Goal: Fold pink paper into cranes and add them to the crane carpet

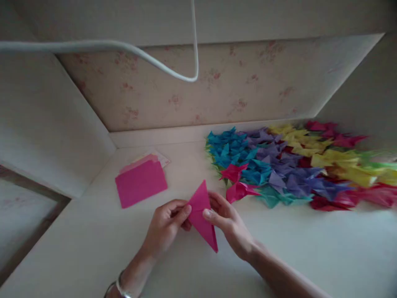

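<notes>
A folded pink sheet of origami paper (pixel 200 209), shaped like a triangle with a crease across its middle, is held above the white table between both hands. My left hand (pixel 169 221) pinches its left corner between thumb and fingers. On the other side, my right hand (pixel 228 221) grips the long edge, its thumb flat on the front and its fingers behind the paper. The parts of the fingers behind the fold are hidden.
A stack of pink paper sheets (pixel 141 182) lies at the left. Many folded paper flowers (pixel 279 165) in blue, purple, yellow and red cover the table's back right. A white cable (pixel 161 66) hangs in front of the floral wall panel (pixel 186 99).
</notes>
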The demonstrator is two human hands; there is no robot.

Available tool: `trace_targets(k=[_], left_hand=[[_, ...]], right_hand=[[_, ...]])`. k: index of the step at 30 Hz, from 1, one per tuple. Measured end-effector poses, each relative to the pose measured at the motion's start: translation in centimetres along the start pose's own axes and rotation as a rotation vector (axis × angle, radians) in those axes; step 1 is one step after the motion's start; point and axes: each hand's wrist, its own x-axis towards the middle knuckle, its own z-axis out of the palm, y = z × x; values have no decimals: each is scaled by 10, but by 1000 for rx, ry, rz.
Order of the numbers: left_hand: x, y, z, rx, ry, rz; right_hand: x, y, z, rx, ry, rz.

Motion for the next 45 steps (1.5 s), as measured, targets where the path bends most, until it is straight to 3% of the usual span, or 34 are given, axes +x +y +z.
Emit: trace_targets(k=[4, 7, 20, 29, 36, 45], left_hand=[[-1, -6, 6, 33, -145, -47], [-3, -8, 9, 65, -143, -57], [-4, -2, 12, 35, -202, -131], [0, -8, 14, -39, -198, -98], [-3, -10, 15, 65, -127, -13], [-2, 1, 13, -74, -149, -103]], right_hand=[[2, 5, 0, -26, -10, 133], [3, 8, 0, -67, 23, 163], [7, 6, -13, -88, 316, -18], [2, 3, -7, -149, 144, -4], [2, 3, -7, -144, 190, -9], [1, 7, -12, -27, 220, -84]])
